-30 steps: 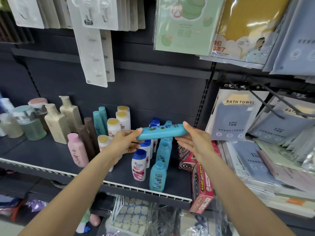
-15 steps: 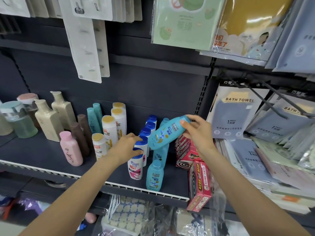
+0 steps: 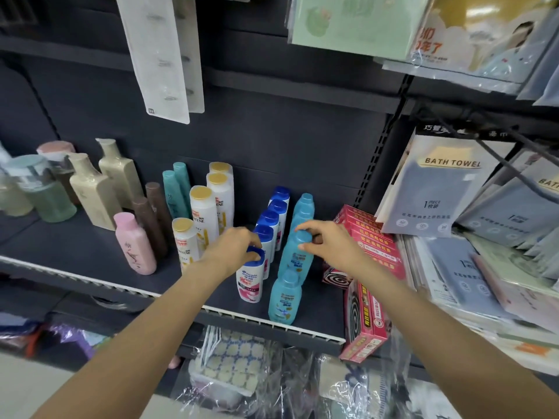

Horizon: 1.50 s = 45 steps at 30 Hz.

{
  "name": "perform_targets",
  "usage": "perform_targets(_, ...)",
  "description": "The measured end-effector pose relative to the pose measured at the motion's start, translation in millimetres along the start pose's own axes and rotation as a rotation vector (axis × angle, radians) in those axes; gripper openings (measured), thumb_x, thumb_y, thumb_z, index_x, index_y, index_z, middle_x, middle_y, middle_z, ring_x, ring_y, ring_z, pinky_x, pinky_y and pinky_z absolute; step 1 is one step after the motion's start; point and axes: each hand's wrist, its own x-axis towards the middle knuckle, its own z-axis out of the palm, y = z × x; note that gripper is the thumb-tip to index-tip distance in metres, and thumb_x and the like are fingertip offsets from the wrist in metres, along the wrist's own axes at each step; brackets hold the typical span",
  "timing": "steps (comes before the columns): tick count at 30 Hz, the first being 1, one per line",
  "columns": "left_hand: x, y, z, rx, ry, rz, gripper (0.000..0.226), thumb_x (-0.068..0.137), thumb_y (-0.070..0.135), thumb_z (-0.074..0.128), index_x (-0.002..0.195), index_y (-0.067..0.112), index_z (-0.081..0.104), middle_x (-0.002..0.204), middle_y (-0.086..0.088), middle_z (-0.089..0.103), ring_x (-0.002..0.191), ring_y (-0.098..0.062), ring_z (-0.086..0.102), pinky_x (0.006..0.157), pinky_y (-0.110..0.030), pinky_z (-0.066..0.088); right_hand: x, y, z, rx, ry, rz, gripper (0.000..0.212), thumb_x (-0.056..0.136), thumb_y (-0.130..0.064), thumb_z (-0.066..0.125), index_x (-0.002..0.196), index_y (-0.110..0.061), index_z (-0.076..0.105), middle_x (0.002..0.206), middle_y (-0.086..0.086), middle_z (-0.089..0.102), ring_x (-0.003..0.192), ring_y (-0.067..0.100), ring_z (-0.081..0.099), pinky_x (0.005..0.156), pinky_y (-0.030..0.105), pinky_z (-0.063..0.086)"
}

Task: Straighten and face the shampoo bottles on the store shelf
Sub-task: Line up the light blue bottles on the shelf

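Left hand [image 3: 234,247] grips the front white bottle's [image 3: 250,281] blue cap; right hand [image 3: 331,243] pinches an upright teal bottle's [image 3: 295,260] cap, partly hiding the bottles behind.

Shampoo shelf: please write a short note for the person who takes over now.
Left hand grips the blue cap of the front white bottle, upright on the shelf.
Right hand pinches the cap of the second light blue bottle, upright in its row behind the front light blue bottle.
Done: both rows stand in line, front labels outward.
Left: let go, then check the gold-capped bottles and the pink bottle.
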Motion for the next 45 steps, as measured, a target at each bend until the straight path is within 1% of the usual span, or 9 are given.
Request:
perform_targets(4,2,-1,1,-0.044,-0.004,-0.013,0.028,0.085,0.019,0.068,0.112,0.012,0.068,0.109,-0.008,0.064,0.098,-0.021,0.059,0.083,-0.026,0.045,2,16,26,-0.068,-0.122,0.053,0.04,0.085,-0.014,0.068,0.124,-0.015,0.06,0.12,0.006,0.062,0.101,0.018,0.061,0.09,0.026,0.048)
perform_targets(8,4,-2,3,-0.06,-0.004,-0.024,0.028,0.085,0.018,0.068,0.112,0.013,0.068,0.111,-0.007,0.063,0.099,-0.021,0.058,0.081,-0.022,0.042,1,24,41,-0.061,-0.115,0.083,0.043,0.086,-0.013,0.068,0.127,-0.013,0.058,0.123,0.007,0.06,0.1,0.012,0.056,0.085,0.018,0.04)
perform_targets(16,4,-3,4,-0.076,0.011,-0.014,0.028,0.085,0.017,0.068,0.113,0.012,0.067,0.108,-0.007,0.064,0.096,-0.019,0.058,0.079,-0.023,0.041,6,22,34,-0.109,-0.171,0.057,0.046,0.085,-0.018,0.069,0.129,-0.014,0.056,0.125,0.007,0.06,0.101,0.013,0.057,0.087,0.02,0.042)
perform_targets(19,3,-4,4,-0.073,0.013,-0.015,0.029,0.085,0.018,0.068,0.113,0.013,0.067,0.108,-0.007,0.063,0.095,-0.019,0.057,0.079,-0.023,0.042,12,20,24,-0.071,-0.025,0.057,0.037,0.086,-0.024,0.068,0.121,-0.015,0.062,0.114,0.004,0.066,0.1,0.013,0.062,0.092,0.028,0.049)
perform_targets(22,1,-3,4,-0.083,0.016,-0.015,0.028,0.085,0.018,0.068,0.113,0.013,0.067,0.109,-0.007,0.061,0.097,-0.02,0.057,0.083,-0.026,0.045,25,25,20,-0.104,0.145,0.067,0.028,0.088,-0.013,0.064,0.117,-0.01,0.064,0.112,0.008,0.066,0.101,0.017,0.062,0.093,0.03,0.05)
perform_targets(28,-3,-2,4,-0.088,0.028,0.006,0.027,0.086,0.016,0.066,0.113,0.011,0.066,0.109,-0.009,0.059,0.097,-0.022,0.055,0.08,-0.024,0.041,43,32,34,-0.151,-0.076,0.172,0.042,0.087,-0.014,0.066,0.128,-0.011,0.056,0.123,0.015,0.058,0.11,0.025,0.057,0.084,0.024,0.042)
perform_targets(34,-5,-3,6,-0.101,0.025,0.002,0.026,0.087,0.017,0.065,0.112,0.012,0.063,0.097,-0.002,0.047,0.089,-0.017,0.047,0.076,-0.023,0.037,40,26,24,0.013,0.084,0.175,0.039,0.087,-0.014,0.067,0.124,-0.011,0.059,0.123,0.011,0.06,0.112,0.023,0.056,0.09,0.025,0.042)
perform_targets(40,-3,3,3,-0.229,0.067,-0.067,0.034,0.085,0.026,0.068,0.116,0.013,0.063,0.114,-0.007,0.059,0.102,-0.02,0.055,0.088,-0.029,0.046,26,-2,-14,0.189,0.339,0.055,0.026,0.087,-0.014,0.066,0.113,-0.016,0.064,0.102,-0.001,0.064,0.088,0.015,0.06,0.074,0.02,0.047)
perform_targets(45,1,20,-9,-0.415,0.149,-0.093,0.029,0.089,0.025,0.064,0.113,0.009,0.063,0.113,-0.007,0.063,0.104,-0.018,0.058,0.083,-0.023,0.043,15,-12,-33,0.508,0.495,0.118,0.018,0.087,-0.012,0.065,0.102,-0.023,0.065,0.097,0.003,0.066,0.092,0.022,0.066,0.08,0.043,0.057)
